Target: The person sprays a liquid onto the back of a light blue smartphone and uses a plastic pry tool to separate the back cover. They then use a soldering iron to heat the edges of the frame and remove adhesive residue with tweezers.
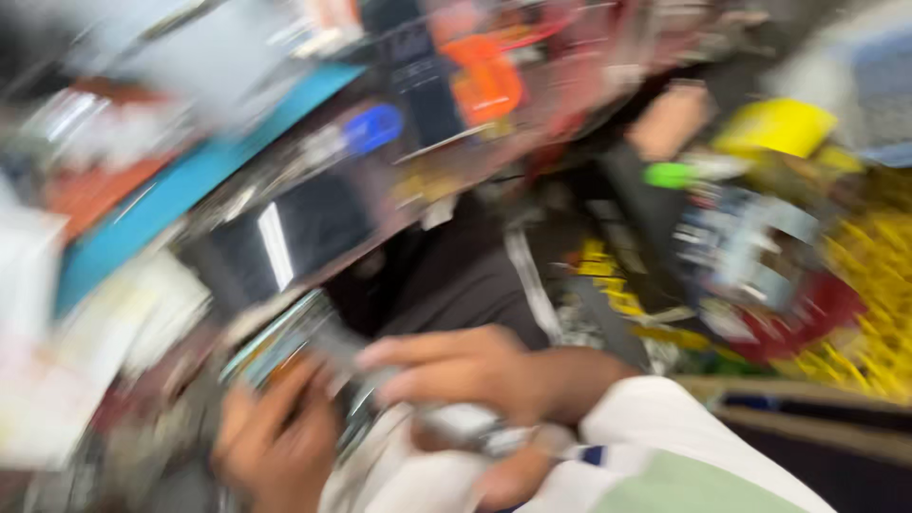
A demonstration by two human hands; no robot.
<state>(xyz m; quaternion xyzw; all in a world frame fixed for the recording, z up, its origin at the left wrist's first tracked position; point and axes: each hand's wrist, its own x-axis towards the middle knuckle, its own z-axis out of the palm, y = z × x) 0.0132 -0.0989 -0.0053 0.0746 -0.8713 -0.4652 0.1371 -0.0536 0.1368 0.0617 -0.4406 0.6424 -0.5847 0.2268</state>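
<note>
Head view, heavily blurred: left hand (275,446) and right hand (465,370) both grasping a flat, shiny object (304,347) low at centre-left. Handling step, apparently; next move calls for steadier hold.

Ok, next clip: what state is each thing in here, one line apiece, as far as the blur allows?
Left hand: fingers curled on a blurred silvery object; grip unclear.
Right hand: fingers extended across a pale grey object, resting on it.
White and pale green sleeve: covers the right forearm.
Dark brown cloth: lying crumpled behind the hands.
Yellow lid-like piece: tilted; too blurred to tell more.
</note>
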